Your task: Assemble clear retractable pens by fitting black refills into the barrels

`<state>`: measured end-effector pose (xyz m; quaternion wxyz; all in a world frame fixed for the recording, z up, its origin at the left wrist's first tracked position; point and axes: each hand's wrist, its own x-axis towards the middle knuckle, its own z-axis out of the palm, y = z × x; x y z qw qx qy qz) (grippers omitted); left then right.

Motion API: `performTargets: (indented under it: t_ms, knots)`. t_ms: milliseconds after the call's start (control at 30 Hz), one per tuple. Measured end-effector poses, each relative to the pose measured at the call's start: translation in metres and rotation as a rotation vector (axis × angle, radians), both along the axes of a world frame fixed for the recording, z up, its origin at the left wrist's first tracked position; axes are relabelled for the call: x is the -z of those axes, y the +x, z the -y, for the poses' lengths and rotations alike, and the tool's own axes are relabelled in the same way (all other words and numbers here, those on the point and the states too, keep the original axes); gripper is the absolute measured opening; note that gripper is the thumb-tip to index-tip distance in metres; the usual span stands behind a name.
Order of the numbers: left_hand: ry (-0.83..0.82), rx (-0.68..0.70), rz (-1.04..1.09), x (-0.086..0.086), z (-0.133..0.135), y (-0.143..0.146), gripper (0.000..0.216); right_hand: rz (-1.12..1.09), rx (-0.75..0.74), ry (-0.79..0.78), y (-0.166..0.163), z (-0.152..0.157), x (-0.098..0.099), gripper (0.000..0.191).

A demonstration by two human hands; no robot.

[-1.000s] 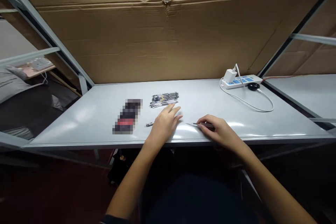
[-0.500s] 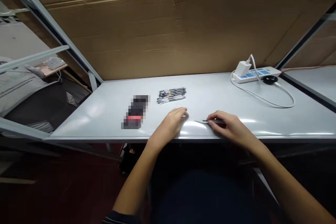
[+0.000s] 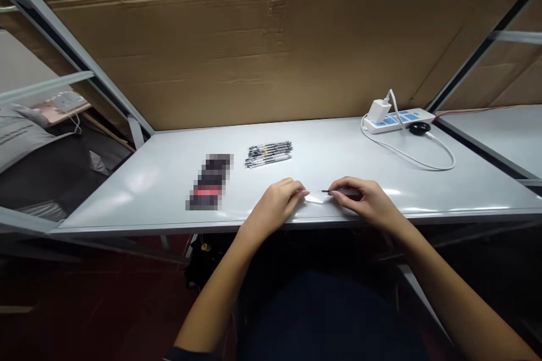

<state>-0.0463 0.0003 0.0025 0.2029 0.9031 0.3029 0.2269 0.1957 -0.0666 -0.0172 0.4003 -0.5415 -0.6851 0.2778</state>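
Close to the front edge of the table, my left hand (image 3: 279, 201) pinches the left end of a thin, clear pen refill (image 3: 315, 191). My right hand (image 3: 364, 198) is closed on a slim dark pen (image 3: 351, 192), largely covered by the fingers. The refill runs level between both hands and meets a black part at my right fingertips; how they join is too small to tell. Several clear and black pens (image 3: 269, 154) lie side by side in a pile beyond my left hand.
A blurred-out dark and red item (image 3: 208, 183) lies left of the pens. At the back right sits a white power strip (image 3: 412, 118) with a white charger (image 3: 378, 111), a looping cable (image 3: 406, 157) and a round black object (image 3: 419, 128). Cardboard (image 3: 271, 67) walls the back.
My left hand has closed its fingers on the refill's left end; before, it was apart from it. Both hands are now closer together. The view has shifted slightly right.
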Motion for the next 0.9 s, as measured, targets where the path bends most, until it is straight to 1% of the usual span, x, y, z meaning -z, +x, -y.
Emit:
performTargets:
  t_ms: [100,233,300,467,533,700,800,900]
  knots:
    - [0.056,-0.025,-0.068,0.001,0.004,0.003,0.026,0.002,-0.025,0.007,0.000,0.000,0.000,0.024]
    - [0.216,-0.036,-0.259,0.000,0.011,0.008,0.028,0.002,-0.049,0.043,-0.003,0.002,-0.002,0.020]
    - [0.256,-0.035,-0.300,-0.001,0.012,0.009,0.030,0.005,-0.054,0.055,-0.004,0.003,-0.003,0.019]
    - [0.267,-0.109,-0.271,0.001,0.011,0.009,0.035,-0.019,-0.026,0.075,-0.003,0.005,-0.002,0.019]
    - [0.268,-0.115,-0.265,0.002,0.011,0.009,0.034,-0.018,-0.024,0.072,-0.001,0.004,-0.001,0.019]
    - [0.280,-0.072,-0.271,0.001,0.011,0.008,0.035,0.039,-0.070,0.066,-0.002,0.003,0.000,0.019]
    - [0.288,-0.026,-0.278,0.003,0.012,0.008,0.033,0.080,-0.078,0.092,-0.005,0.004,0.000,0.020]
    - [0.301,0.015,-0.196,0.008,0.012,0.007,0.047,0.093,-0.050,0.136,-0.010,0.005,0.001,0.025]
